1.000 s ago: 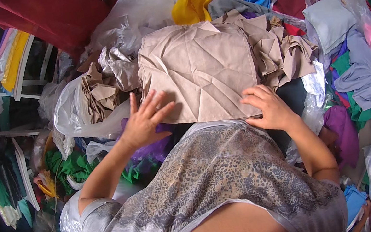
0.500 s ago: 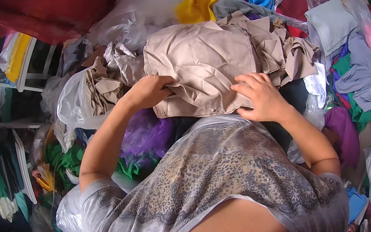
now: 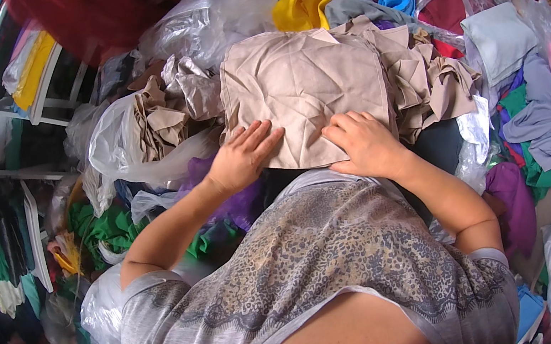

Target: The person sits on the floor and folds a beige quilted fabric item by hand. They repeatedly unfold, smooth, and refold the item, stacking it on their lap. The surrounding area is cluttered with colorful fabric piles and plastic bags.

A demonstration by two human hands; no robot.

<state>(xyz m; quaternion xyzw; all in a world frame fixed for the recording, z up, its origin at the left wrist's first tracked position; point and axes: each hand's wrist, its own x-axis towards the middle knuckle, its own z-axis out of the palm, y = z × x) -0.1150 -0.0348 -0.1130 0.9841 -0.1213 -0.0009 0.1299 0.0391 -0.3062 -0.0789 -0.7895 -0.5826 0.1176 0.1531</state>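
Observation:
A creased beige cloth (image 3: pixel 303 74) lies spread in front of me, its near edge by my lap. My left hand (image 3: pixel 244 155) rests flat on its near left corner, fingers stretched out. On the near middle part lies my right hand (image 3: pixel 363 142), palm down with its fingers apart. More crumpled beige fabric (image 3: pixel 431 86) adjoins the cloth on the right. To the left, a clear plastic bag (image 3: pixel 116 143) holds further beige pieces (image 3: pixel 159 122).
Heaps of coloured fabric and plastic bags surround me. Yellow cloth (image 3: pixel 304 7) and a large clear bag (image 3: pixel 215 16) lie beyond. White racks (image 3: pixel 23 172) with hanging and folded fabric stand at left. Dark red cloth (image 3: pixel 92 17) hangs at the upper left. Grey fabric (image 3: pixel 534 120) lies at right.
My left hand has let go of the cloth's pinched edge and now lies flat on it. My right hand has shifted slightly left. The cloth lies smoother.

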